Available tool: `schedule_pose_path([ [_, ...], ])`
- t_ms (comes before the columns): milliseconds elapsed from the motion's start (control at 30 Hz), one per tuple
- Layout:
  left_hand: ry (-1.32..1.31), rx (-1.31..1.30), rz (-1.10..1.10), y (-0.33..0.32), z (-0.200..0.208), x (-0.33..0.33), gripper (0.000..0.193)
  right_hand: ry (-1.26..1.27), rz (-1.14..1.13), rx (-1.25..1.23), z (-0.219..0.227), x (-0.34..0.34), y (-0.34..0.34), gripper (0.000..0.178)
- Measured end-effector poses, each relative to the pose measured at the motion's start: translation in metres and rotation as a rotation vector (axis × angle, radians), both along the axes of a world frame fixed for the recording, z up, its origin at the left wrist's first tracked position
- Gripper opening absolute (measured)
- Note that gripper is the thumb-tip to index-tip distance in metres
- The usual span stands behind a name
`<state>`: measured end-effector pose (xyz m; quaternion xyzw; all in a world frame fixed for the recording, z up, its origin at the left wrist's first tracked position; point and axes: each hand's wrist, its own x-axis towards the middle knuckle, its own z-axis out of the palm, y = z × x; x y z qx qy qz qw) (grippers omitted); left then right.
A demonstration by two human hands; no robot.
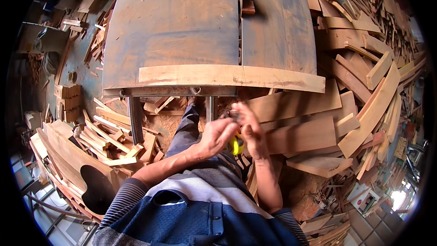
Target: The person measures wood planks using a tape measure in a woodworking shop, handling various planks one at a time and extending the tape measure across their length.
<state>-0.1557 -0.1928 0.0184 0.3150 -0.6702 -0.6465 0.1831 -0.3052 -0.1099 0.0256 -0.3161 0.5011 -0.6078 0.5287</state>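
Observation:
My left hand (215, 134) and my right hand (251, 132) meet in front of my body, just short of the saw table. The left fingers are closed in a pinch. My right fingers curl toward them, partly smeared. Between the fingertips is a small dark thing (231, 115) that I cannot make out. Below the hands, partly hidden by them, shows a bright yellow object (236, 146), too covered to name. Beyond them, a long pale wooden board (227, 75) lies across the near edge of the metal table (177, 23), its right end overhanging.
Offcuts (109, 139) lie heaped beside the table's legs at left. Wide planks (300, 136) and a large pile of boards (359, 82) crowd the right side. Small wood blocks (248, 7) rest on the table's far part. Sawdust (168, 127) covers the floor underneath.

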Motion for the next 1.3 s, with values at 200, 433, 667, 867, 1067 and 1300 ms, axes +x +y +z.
schedule_pose_path([
  [200, -0.076, -0.249, 0.339, -0.027, -0.023, 0.029, 0.014, -0.331, 0.168, 0.249, -0.025, 0.036, -0.035, 0.076],
  [433, 0.114, 0.352, 1.217, -0.168, -0.068, 0.153, 0.014, 0.819, -0.003, 0.555, -0.078, -0.042, -0.025, 0.026],
  [667, -0.276, 0.352, 0.899, -0.246, -0.164, 0.291, 0.013, 1.148, -0.121, 0.654, -0.083, -0.151, -0.044, 0.021],
  [867, -0.488, 0.167, 0.770, -0.254, -0.151, 0.268, 0.016, 1.283, -0.207, 0.674, -0.093, -0.159, -0.070, 0.017],
  [1067, -0.356, 0.348, 0.819, -0.256, -0.144, 0.257, 0.019, 1.281, -0.242, 0.779, -0.108, -0.168, -0.063, 0.020],
  [1300, -0.563, 0.091, 0.640, -0.250, -0.152, 0.237, 0.029, 1.345, -0.269, 0.800, -0.116, -0.170, -0.056, 0.022],
])
